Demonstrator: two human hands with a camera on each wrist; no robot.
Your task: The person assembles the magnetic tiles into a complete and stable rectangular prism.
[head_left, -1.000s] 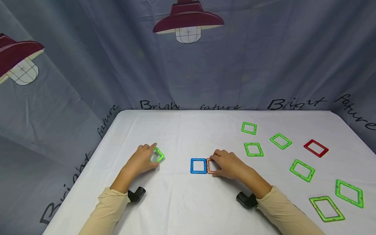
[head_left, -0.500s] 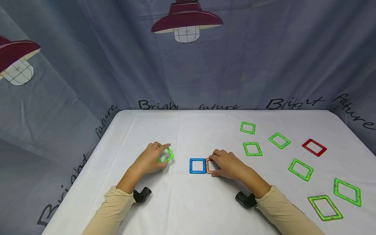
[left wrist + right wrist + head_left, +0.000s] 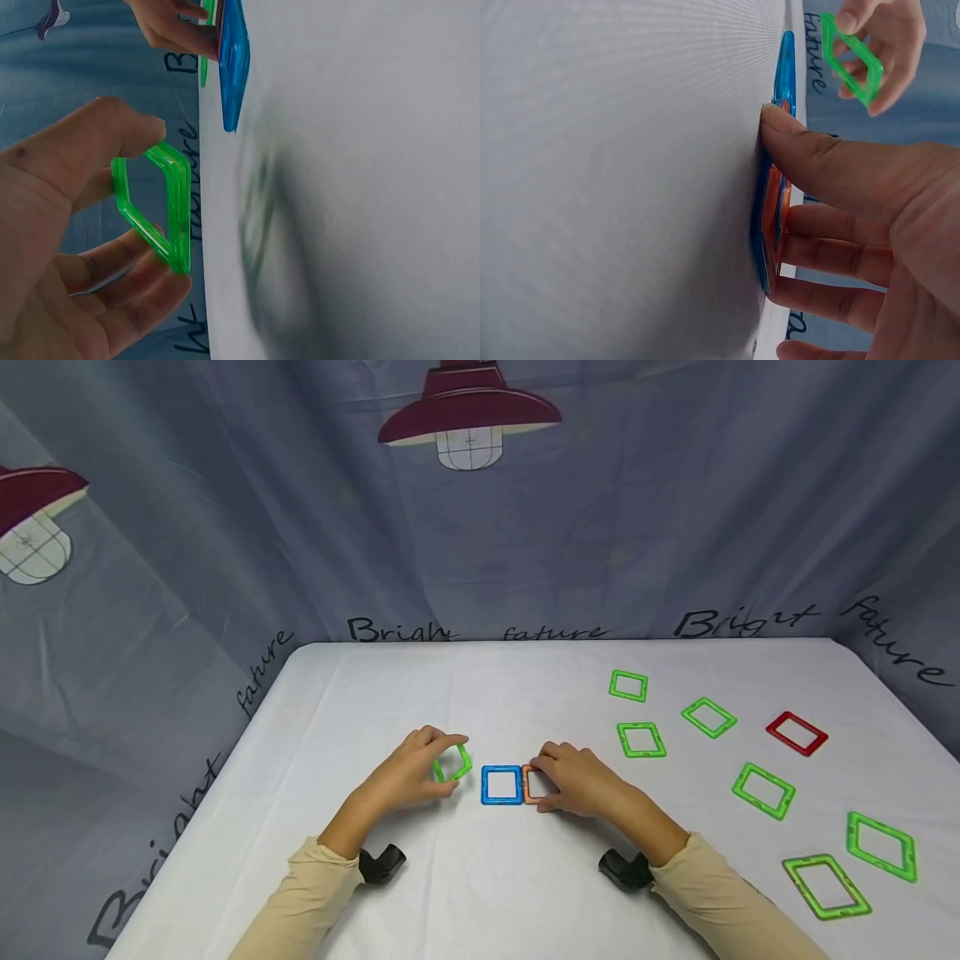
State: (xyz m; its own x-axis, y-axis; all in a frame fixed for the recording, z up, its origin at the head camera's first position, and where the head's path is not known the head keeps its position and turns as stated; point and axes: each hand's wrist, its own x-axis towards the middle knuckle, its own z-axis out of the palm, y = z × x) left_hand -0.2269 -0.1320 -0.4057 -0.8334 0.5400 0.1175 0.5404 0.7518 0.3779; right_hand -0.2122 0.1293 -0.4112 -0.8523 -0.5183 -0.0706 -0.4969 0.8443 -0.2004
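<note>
The left hand (image 3: pixel 408 772) is pinching a green square frame (image 3: pixel 452 762) between thumb and fingertips, holding it tilted just above the white table (image 3: pixel 465 877) and just left of the blue frame (image 3: pixel 502 785). The right hand (image 3: pixel 581 779) is resting on the orange frame (image 3: pixel 531 785), fingers curled over it and pressing it flat against the table, where it is touching the blue frame's right edge.

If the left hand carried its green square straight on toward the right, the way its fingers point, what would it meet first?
Most likely the blue square, lying flat just beyond the green square that the left hand pinches. The green piece is held off the table, so it might pass over the blue one; height is hard to judge.
</note>
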